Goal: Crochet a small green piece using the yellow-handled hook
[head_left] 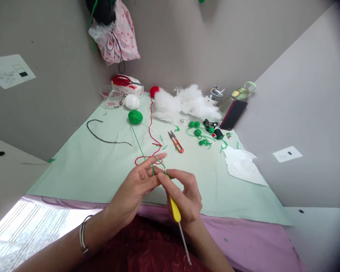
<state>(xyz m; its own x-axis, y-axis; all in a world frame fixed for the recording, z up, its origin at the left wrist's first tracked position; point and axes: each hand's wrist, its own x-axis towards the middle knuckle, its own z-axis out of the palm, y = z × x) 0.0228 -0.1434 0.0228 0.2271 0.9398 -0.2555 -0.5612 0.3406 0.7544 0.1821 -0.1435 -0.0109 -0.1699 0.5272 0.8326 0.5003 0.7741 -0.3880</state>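
In the head view, a round green yarn ball (135,117) is lying on the table (73,166), its strand running to the left hand (136,181), which is holding it, index finger outstretched; fingertips meeting there, the right hand (187,196) is gripping a slanting, yellow-handled metal hook (175,209).

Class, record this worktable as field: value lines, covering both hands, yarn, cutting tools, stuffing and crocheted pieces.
Left hand: holding green yarn that leads from the green yarn ball
Right hand: gripping a yellow-handled crochet hook
Other yarn balls: white yarn ball; red yarn ball, beside the stuffing
Cutting tools: orange-handled thread snips, blades apart; red-handled scissors on a white box
Stuffing: loose white fiberfill, toward the back
Crocheted pieces: small green balls, right of the snips
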